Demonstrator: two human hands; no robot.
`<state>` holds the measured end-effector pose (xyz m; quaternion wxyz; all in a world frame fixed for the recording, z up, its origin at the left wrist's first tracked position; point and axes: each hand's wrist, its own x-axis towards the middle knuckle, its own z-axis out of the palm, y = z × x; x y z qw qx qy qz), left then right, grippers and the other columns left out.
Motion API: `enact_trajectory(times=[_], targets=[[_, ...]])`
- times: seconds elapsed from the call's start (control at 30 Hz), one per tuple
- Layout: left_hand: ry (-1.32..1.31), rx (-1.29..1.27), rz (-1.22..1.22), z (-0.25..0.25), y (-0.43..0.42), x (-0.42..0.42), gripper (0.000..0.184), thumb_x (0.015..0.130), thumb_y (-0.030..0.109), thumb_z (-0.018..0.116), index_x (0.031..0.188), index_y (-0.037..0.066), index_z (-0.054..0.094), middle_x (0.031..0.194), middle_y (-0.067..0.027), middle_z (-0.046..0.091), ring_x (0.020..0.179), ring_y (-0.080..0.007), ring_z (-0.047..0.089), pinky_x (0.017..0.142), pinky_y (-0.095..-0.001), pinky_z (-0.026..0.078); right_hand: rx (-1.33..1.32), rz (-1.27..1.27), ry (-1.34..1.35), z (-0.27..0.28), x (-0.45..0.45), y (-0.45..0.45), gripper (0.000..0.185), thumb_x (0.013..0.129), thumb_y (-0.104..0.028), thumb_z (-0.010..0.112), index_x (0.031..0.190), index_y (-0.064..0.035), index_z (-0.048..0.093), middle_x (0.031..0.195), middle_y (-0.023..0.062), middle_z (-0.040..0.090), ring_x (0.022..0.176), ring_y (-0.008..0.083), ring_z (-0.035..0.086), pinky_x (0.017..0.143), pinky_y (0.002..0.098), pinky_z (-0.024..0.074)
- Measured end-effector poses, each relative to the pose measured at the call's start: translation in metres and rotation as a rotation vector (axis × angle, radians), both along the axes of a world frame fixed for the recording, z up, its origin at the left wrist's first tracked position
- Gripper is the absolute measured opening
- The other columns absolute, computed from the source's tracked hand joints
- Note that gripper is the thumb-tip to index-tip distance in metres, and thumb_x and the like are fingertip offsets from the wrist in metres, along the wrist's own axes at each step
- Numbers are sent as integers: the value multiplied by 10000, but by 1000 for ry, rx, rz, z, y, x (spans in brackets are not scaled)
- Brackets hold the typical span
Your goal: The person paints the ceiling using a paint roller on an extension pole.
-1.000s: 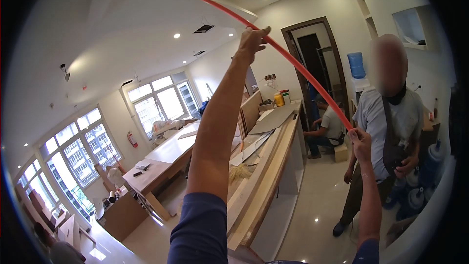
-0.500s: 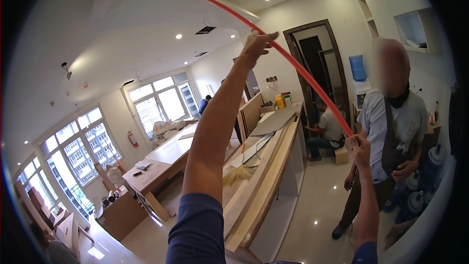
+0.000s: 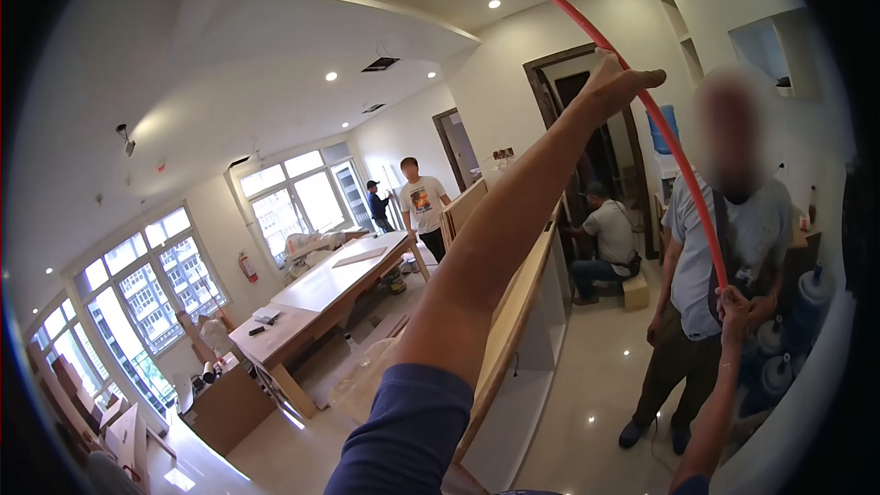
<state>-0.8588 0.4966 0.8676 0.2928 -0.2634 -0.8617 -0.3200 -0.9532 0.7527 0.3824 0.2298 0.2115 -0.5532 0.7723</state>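
Observation:
A long red pole point(image 3: 680, 160) slants across the head view, running up past the top edge; its upper end is out of sight. High up, my left hand point(image 3: 623, 87) is closed around the pole's middle stretch with one digit sticking out to the right. My right hand point(image 3: 731, 304) grips the pole's lower end, in front of a nearby person in a light shirt. My left arm hides much of the counter point(image 3: 527, 321) beneath it.
The nearby person point(image 3: 689, 266) stands close on the right, beside large blue water bottles point(image 3: 775, 371). A person point(image 3: 610, 238) sits by the doorway. Left of my arm stands a long worktable point(image 3: 321, 284); two people are behind it. Recessed lights point(image 3: 494, 4) dot the ceiling.
Both hands and the red pole have swung right, and the pole's orange upper tip has left view. A person in a white T-shirt now shows behind the worktable.

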Motion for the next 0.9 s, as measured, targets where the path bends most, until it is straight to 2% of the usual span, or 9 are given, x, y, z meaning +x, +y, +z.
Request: enact_trajectory(times=[0.07,0.13,0.2,0.3,0.53,0.7,0.77,0.83,0.9], targets=[[-2,18,-39,-9,16,3,648,784,433,858,1080,-60,560,984,-171,654,873,-226,670,770,-334,559,6,-19,11,-8,1,16,307,1037,-313,638,965,-23,707,663,-45,532,541,26,440,486,208,292],[-43,49,-100,-14,25,6,745,787,392,858,1174,-124,486,1048,-213,650,970,-254,656,867,-331,520,5,4,26,-12,3,29,315,1042,-312,629,966,-17,709,657,-41,530,538,23,431,486,209,292],[-117,84,-165,-18,30,0,971,795,340,847,1368,-260,342,1185,-300,644,1186,-318,629,1083,-342,443,17,10,21,-14,4,35,314,1042,-307,628,964,-13,706,649,-45,517,534,18,418,481,208,287],[21,126,-188,-21,32,-8,653,779,399,867,1108,-66,548,965,-153,657,898,-223,663,767,-323,547,57,17,31,-4,5,42,306,1046,-294,623,962,-10,701,639,-53,496,526,12,398,475,208,277],[9,146,-17,1,-20,-6,629,823,411,822,1124,-84,576,1045,-220,664,970,-285,664,861,-421,543,83,26,87,33,-25,7,284,1041,-279,641,934,-20,691,643,-64,479,533,9,390,480,209,273],[-14,188,44,28,-99,-9,660,827,432,822,1176,-52,541,1107,-198,661,1061,-296,644,901,-436,513,124,62,140,76,-23,-56,275,1034,-259,648,892,-27,694,658,-64,499,577,15,427,516,213,310],[-68,278,103,35,-118,16,660,828,437,817,1225,0,522,1149,-149,632,1070,-285,638,921,-438,495,142,89,169,94,-18,-81,275,1026,-255,664,887,-19,690,673,-60,506,613,25,435,541,234,326],[79,366,133,41,-148,14,691,793,446,830,1149,-76,550,1038,-193,643,980,-290,659,855,-426,534,142,75,199,116,-5,-106,273,1018,-254,672,879,-21,691,679,-60,525,601,28,434,530,242,332],[21,406,165,52,-174,21,627,849,459,789,1229,38,522,1166,-152,616,1094,-272,609,950,-423,473,130,78,221,128,-6,-130,278,1013,-262,681,876,-21,689,677,-60,530,595,27,439,528,239,333]])
